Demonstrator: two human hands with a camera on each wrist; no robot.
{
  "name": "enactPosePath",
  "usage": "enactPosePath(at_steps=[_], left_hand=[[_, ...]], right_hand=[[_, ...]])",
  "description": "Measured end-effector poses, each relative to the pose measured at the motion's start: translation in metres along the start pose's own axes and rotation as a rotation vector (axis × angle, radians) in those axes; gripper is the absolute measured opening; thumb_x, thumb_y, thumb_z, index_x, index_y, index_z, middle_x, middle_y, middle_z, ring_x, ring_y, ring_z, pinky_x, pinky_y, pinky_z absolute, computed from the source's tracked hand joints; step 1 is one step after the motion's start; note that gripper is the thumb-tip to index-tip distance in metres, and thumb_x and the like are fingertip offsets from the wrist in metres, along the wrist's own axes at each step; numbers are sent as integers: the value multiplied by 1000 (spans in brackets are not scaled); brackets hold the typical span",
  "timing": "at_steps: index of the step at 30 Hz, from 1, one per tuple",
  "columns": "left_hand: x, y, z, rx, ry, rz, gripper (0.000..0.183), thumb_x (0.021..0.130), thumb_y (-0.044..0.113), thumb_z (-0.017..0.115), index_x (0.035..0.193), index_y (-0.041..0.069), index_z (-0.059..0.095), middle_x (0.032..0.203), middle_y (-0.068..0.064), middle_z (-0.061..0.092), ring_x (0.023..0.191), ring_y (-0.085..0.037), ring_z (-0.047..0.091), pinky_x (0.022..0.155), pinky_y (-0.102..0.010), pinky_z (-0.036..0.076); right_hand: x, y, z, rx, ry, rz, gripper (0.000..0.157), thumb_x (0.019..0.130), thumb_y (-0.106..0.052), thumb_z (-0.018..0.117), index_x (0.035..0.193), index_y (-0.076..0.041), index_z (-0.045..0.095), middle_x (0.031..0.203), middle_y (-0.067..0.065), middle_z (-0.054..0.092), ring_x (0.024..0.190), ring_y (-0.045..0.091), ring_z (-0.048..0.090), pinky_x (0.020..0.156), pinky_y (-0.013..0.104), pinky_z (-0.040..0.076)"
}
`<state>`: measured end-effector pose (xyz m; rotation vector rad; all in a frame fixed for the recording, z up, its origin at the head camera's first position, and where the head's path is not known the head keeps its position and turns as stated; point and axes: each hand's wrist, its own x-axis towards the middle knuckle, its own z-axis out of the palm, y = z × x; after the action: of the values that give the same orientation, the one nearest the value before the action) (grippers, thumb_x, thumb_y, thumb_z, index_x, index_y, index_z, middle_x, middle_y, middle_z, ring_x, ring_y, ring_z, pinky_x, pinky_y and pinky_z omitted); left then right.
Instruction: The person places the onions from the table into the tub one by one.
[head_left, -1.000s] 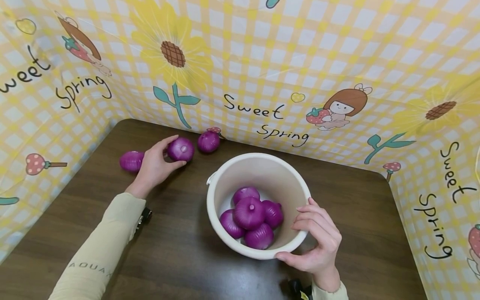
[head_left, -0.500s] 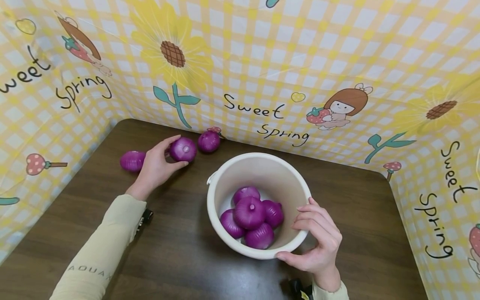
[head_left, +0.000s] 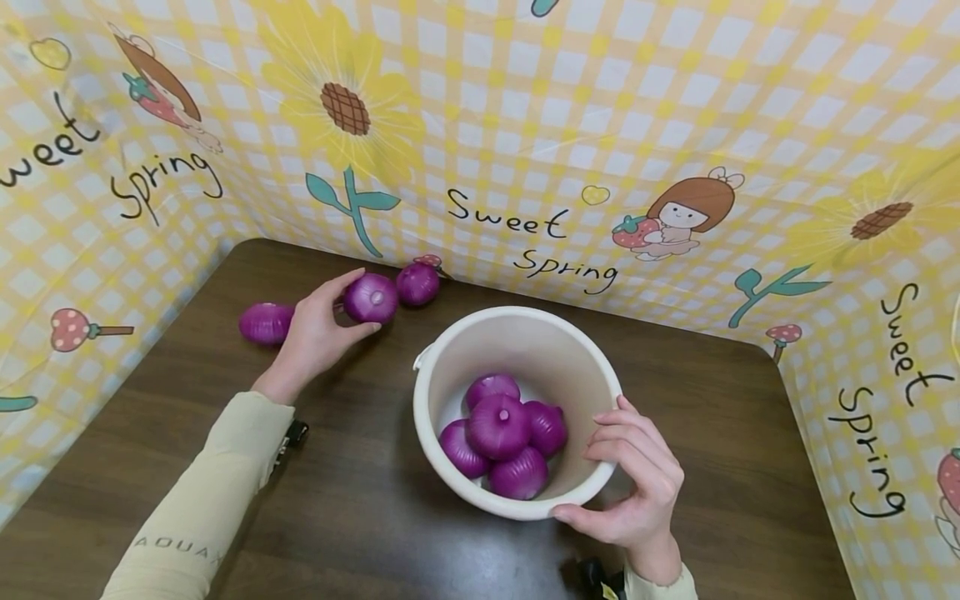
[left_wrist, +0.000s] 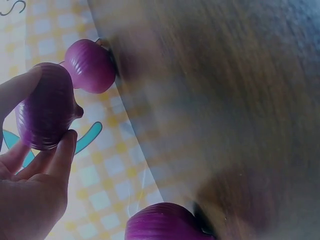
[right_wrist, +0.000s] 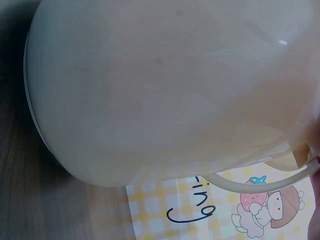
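– Two grips to report. Left first?

– Left hand (head_left: 313, 335): clamped on held onion (head_left: 372, 297), thumb along lower side, fingertips on upper side. Located left of centre, upper half of head view. Stem nub facing the head camera. Lifted or resting: cannot tell.

– And right?

– Right hand (head_left: 637, 467): clamped on bucket (head_left: 517, 509) at the rim, fingers hooked over the inner side, thumb on the outer side. Just right of and below centre in head view. In right wrist view, mostly pale bucket wall, with only a sliver of hand at the right edge.

– Near held onion?

– Far onion (head_left: 417, 284), just beside, to the right. Touching or not: cannot tell. Side onion (head_left: 266, 323), left of left hand, partly hidden behind it.

– Inside bucket?

– Five bucket onions (head_left: 499, 427) visible, purple, piled. One on top, stem nub up, others around it.

– Fittings?

– Curved pale handle (right_wrist: 262, 187), lower right of right wrist view.

– Farther out?

– Left sleeve (head_left: 198, 492), beige, lettered, running to lower left of head view. Right sleeve (head_left: 662, 584) at bottom edge. Dark wood-grain table (head_left: 352, 517) below. Checked yellow-and-white cloth (head_left: 480, 125) across top and both sides, printed with flowers and "Sweet Spring".
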<state>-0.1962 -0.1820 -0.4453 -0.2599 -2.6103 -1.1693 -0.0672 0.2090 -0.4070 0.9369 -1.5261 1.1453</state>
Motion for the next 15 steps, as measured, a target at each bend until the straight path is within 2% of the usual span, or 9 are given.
enactPosePath(at_steps=[15], left_hand=[[1,4,0,16,0,-9,82,80,12,89,149,-1,47,144,-25,52,117,-40,59,99,-53,49]], right_hand=[[0,-1,0,-2,2,4,61,70,-52,90,62,1,61,67,12,62,75,36,61,101,47,49]])
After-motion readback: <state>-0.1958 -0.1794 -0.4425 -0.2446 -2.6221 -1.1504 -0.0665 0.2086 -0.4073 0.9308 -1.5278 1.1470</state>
